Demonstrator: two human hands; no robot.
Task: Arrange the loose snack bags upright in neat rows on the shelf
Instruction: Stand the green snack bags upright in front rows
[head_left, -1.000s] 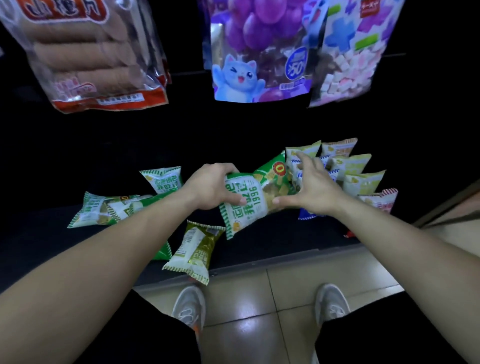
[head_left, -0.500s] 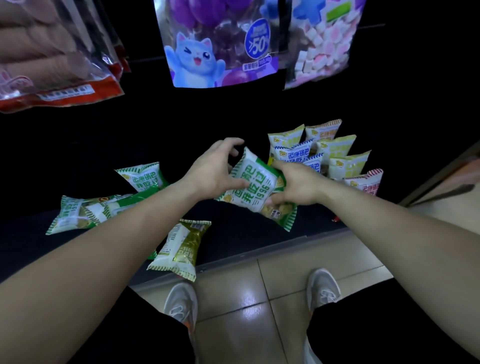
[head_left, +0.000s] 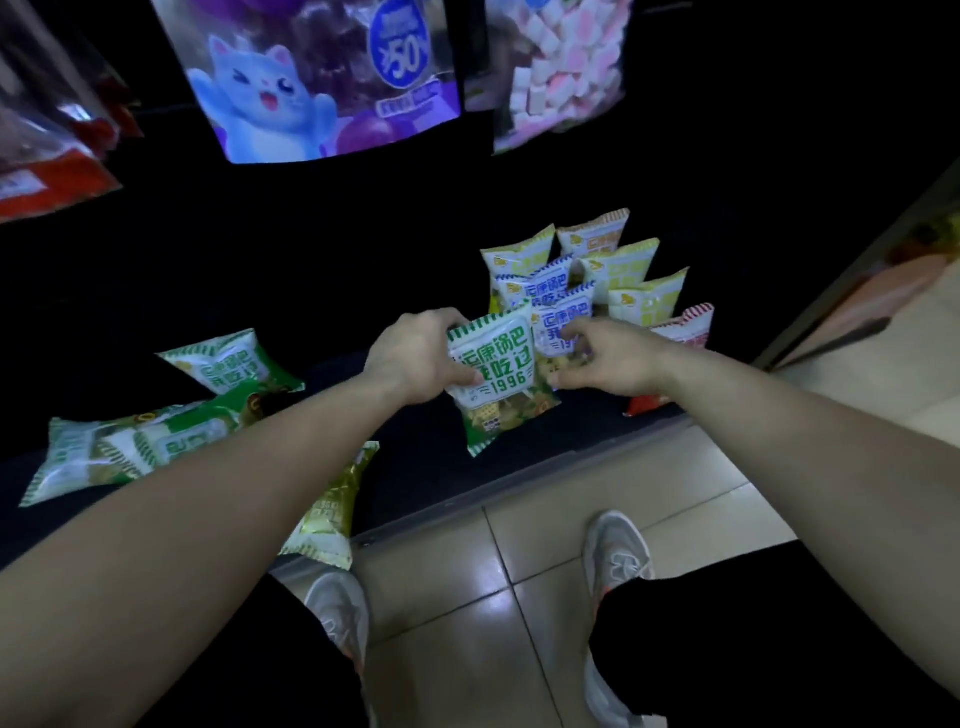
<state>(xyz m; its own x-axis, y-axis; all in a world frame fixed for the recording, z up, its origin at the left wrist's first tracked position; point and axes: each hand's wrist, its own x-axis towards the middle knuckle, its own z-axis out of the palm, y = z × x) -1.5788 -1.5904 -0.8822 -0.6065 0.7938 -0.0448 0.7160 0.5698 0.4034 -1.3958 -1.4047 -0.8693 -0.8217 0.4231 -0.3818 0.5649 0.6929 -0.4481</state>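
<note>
Left hand (head_left: 415, 358) grasps the green bag (head_left: 493, 374) upright; we see the right hand (head_left: 608, 358) pinching its right edge, near the standing bags (head_left: 618, 267) on the shelf (head_left: 426, 467).

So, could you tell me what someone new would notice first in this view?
Centre frame, the left hand and right hand hold a green snack bag roughly upright at the front of the dark shelf, just before the standing rows of bags at the right. Loose green bags lie flat at the left, and a big cat-print bag hangs above.
</note>
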